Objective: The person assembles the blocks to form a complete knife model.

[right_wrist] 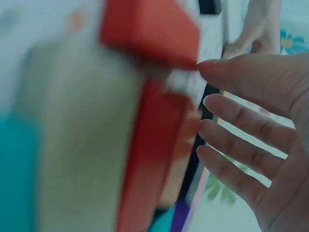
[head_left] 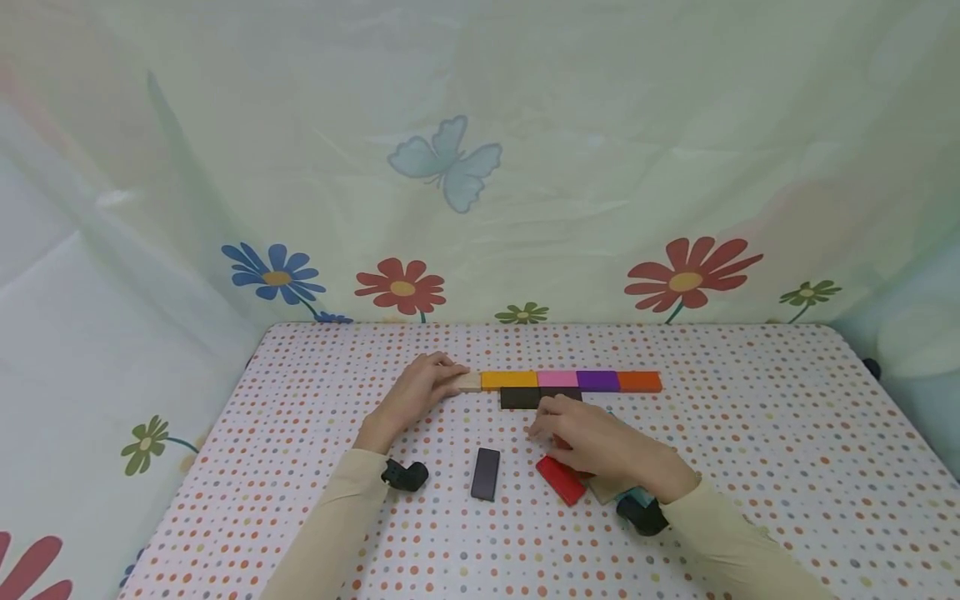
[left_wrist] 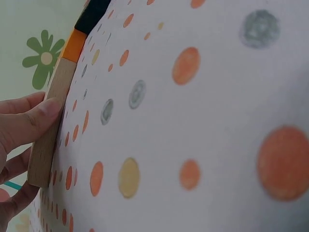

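Note:
My left hand [head_left: 422, 387] pinches a plain wooden block [left_wrist: 50, 125], thumb on the near face and fingers behind and at its end. That block meets the yellow block [head_left: 509, 381] at the left end of a row on the table. Pink [head_left: 558, 379], purple [head_left: 597, 381] and orange [head_left: 640, 382] blocks continue the row. Against its front side lie a black block [head_left: 519, 398] and a dark brown block [head_left: 561, 392]. Close to the brown one is my right hand [head_left: 600, 442], its fingers extended with nothing between them. In the right wrist view its thumb tip overlaps a red block's edge [right_wrist: 159, 34].
A dark grey block [head_left: 485, 474] lies alone between the forearms. Near the right hand are a bright red block [head_left: 561, 480], a tan block [head_left: 602, 488] and a turquoise block [head_left: 636, 495], partly covered by the hand. Behind the dotted table [head_left: 337, 533] hangs a flowered curtain [head_left: 562, 192].

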`<state>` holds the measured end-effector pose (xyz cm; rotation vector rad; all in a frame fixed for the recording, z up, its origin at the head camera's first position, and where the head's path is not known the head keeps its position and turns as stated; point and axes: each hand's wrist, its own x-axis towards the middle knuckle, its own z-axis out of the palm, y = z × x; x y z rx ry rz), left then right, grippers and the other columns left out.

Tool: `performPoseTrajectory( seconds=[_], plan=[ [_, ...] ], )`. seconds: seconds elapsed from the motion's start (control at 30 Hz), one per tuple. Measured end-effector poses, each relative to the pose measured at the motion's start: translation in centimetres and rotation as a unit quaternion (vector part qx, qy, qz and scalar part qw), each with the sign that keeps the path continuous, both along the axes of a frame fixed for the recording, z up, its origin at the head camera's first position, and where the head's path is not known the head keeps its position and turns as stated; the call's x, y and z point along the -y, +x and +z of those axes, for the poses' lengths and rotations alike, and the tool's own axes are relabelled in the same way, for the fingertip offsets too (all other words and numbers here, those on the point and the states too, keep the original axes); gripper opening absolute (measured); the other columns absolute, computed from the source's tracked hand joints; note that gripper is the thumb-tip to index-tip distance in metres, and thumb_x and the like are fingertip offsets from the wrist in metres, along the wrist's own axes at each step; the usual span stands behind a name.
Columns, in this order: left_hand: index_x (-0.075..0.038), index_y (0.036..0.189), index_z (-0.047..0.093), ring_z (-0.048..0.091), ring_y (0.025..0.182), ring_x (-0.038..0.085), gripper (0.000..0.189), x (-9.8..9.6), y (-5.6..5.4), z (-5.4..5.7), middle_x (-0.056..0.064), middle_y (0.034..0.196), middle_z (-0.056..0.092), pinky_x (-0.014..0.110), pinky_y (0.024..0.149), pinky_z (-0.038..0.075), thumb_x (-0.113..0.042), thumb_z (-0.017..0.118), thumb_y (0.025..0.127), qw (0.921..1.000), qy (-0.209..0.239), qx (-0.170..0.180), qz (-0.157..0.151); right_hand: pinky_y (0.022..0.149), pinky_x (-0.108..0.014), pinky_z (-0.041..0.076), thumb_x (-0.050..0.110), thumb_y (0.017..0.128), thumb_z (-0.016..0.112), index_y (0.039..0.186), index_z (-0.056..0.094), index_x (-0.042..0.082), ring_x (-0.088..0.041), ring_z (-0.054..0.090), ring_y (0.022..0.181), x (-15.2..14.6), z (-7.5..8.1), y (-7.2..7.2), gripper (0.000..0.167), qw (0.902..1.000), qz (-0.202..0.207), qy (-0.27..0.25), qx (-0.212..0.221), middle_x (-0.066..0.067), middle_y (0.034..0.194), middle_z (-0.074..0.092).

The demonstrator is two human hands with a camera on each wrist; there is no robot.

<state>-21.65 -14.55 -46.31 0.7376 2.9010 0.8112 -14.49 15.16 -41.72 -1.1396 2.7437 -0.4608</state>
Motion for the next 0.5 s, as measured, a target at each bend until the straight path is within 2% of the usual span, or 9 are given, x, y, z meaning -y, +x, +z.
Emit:
performPoseTrajectory(
  seconds=[0.1, 0.2, 0.5],
  plan=[
    [-0.015, 0.137, 0.072, 0.057, 0.115, 0.027, 0.038, 0.0, 0.1, 0.1, 0.007, 0.128, 0.065, 0.044, 0.098, 0.049, -0.017, 0.073, 0.099, 1.0000, 0.003, 0.000, 0.001, 0.074, -0.027, 0.052, 0.011, 0.090, 0.083, 0.112, 0.078, 0.011, -0.010, 0.050, 0.088, -1.6, -0.3, 0.1, 0.022, 0.9985, -0.047, 0.003, 0.027, 0.004, 0.104, 0.058],
    [-0.015, 0.137, 0.072, 0.057, 0.114, 0.027, 0.038, 0.1, 0.1, 0.1, 0.007, 0.128, 0.065, 0.044, 0.098, 0.049, -0.017, 0.073, 0.099, 1.0000, 0.005, 0.002, 0.003, 0.075, -0.027, 0.051, 0.013, 0.091, 0.083, 0.114, 0.077, 0.009, -0.012, 0.049, 0.090, -2.4, -0.5, 0.2, 0.024, 0.9964, -0.071, -0.006, 0.045, 0.005, 0.103, 0.056],
    [-0.015, 0.137, 0.072, 0.057, 0.115, 0.027, 0.039, 0.0, 0.1, 0.0, 0.006, 0.128, 0.065, 0.043, 0.099, 0.049, -0.016, 0.074, 0.098, 1.0000, 0.002, 0.000, 0.000, 0.082, -0.034, 0.058, 0.010, 0.088, 0.085, 0.114, 0.077, 0.004, -0.015, 0.055, 0.091, -2.5, -0.6, 0.6, 0.028, 0.9947, -0.084, 0.008, 0.058, 0.000, 0.102, 0.059]
  ],
)
